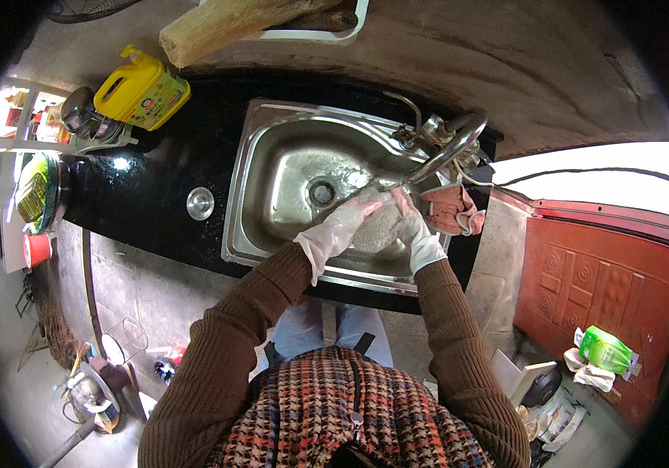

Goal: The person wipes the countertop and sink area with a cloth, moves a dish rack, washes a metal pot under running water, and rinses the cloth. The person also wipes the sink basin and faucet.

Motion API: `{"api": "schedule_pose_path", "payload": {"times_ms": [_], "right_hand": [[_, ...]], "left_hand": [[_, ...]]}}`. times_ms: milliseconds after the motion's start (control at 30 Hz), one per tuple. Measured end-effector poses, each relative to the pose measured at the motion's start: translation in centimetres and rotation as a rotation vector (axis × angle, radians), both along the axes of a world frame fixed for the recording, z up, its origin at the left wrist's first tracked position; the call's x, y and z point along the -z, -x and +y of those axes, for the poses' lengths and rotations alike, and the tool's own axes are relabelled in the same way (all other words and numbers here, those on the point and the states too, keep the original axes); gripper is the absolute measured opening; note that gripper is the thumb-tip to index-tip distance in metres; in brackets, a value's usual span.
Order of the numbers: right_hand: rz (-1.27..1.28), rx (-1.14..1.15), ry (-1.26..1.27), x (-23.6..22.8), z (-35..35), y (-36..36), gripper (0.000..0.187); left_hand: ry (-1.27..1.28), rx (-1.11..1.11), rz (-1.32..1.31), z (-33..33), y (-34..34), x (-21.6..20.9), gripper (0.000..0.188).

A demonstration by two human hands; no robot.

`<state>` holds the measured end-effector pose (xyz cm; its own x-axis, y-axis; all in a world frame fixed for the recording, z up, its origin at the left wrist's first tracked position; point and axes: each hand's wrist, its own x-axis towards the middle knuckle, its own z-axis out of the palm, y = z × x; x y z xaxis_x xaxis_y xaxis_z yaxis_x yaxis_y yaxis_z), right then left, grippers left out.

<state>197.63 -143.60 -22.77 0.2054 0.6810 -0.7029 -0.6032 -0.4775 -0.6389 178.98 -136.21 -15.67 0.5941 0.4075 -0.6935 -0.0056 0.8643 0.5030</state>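
Note:
Both my hands wear thin, whitish see-through gloves and are over the right part of the stainless steel sink (268, 168). Between them is a pale grey, rough-textured cloth (377, 228), crumpled and wet-looking. My left hand (346, 222) grips its left side, fingers closed. My right hand (416, 230) closes on its right side. The curved metal faucet (459, 148) reaches over the sink, its spout end close to my fingertips. The drain (321, 192) lies left of my hands. A folded pinkish cloth (453, 209) rests on the counter by the sink's right edge.
On the black countertop (155, 179) left of the sink sits a round metal sink strainer (200, 203). Farther back stand a yellow pump jug (143, 90) and metal pots (85, 113). A red door panel (596, 288) is at right. Household items lie on the floor both sides.

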Motion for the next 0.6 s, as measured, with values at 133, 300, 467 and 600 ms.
{"api": "schedule_pose_path", "payload": {"times_ms": [133, 300, 467, 600], "right_hand": [[0.107, -0.151, -0.153, -1.7, 1.9, -1.5, 0.063], [-0.704, -0.300, -0.102, -4.7, 4.8, 2.6, 0.031], [-1.226, -0.380, -0.548, -8.8, 1.0, 9.2, 0.016], [-1.086, -0.310, -0.541, -10.0, -0.6, 9.6, 0.013]], "left_hand": [[0.226, -0.175, -0.480, 1.7, 1.7, 1.5, 0.055], [0.649, -0.246, -0.024, 1.2, 2.0, 2.5, 0.063], [-0.114, -0.037, -0.318, 1.1, 2.7, 5.4, 0.073], [-0.001, -0.121, -0.369, 0.8, 1.8, 7.7, 0.060]]}}
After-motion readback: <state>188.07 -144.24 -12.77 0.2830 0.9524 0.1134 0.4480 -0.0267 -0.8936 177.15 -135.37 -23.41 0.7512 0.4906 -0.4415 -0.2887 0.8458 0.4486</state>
